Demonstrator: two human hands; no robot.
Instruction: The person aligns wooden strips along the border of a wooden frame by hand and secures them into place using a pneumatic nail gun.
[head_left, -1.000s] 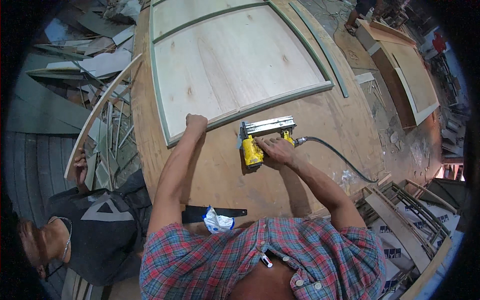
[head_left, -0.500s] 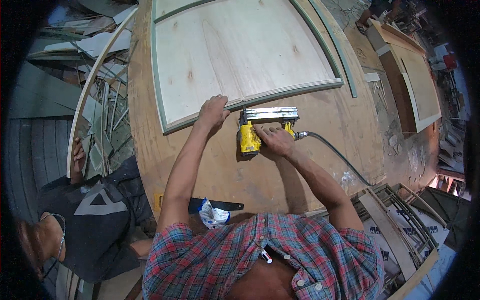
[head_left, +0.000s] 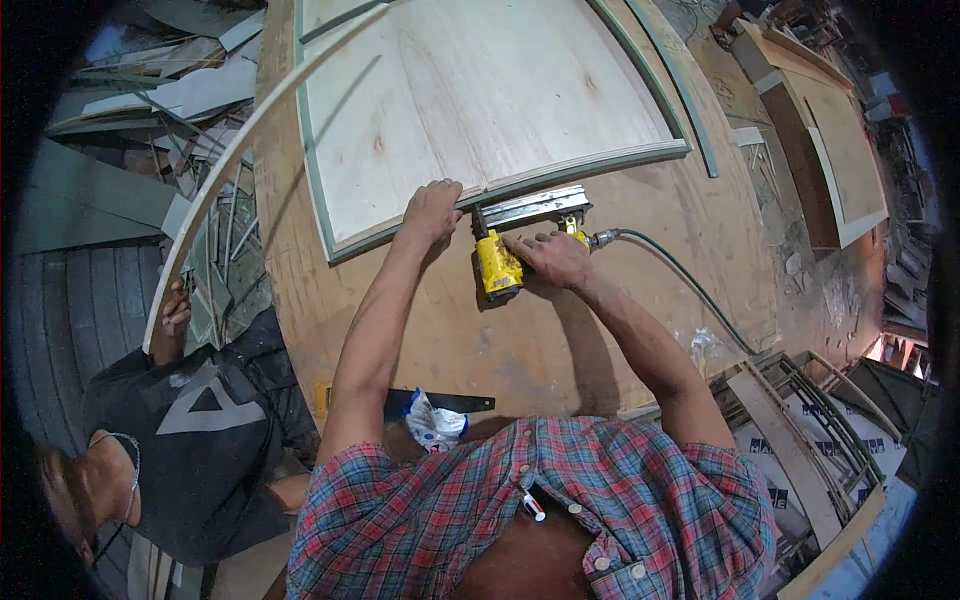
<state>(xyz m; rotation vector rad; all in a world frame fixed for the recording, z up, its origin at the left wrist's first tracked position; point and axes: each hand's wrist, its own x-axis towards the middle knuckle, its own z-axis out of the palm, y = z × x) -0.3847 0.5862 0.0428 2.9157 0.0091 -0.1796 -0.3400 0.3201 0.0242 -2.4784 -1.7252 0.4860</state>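
A large pale plywood panel (head_left: 490, 95) framed with green-edged strips lies on the table. My left hand (head_left: 433, 212) is closed over its near edge strip (head_left: 580, 168), fingertips on the top and thumb at the side. My right hand (head_left: 552, 257) is wrapped round the handle of a yellow nail gun (head_left: 498, 265) with a silver magazine. The gun lies on its side, its nose close to the near edge strip, just right of my left hand; I cannot tell whether they touch. A dark air hose (head_left: 690, 278) runs from its handle to the right.
On the left, another person (head_left: 190, 450) holds a long, thin wooden strip (head_left: 205, 200) reaching over the table (head_left: 660, 330). A handsaw (head_left: 470, 403) and a crumpled white-and-blue packet (head_left: 435, 422) lie near my body. Scrap wood (head_left: 215, 85) covers the floor left; a wooden cabinet (head_left: 815, 170) stands right.
The other person's strip has swung right, its far end now over the panel. The nail gun has tilted slightly, and my left hand has shifted slightly right along the edge.
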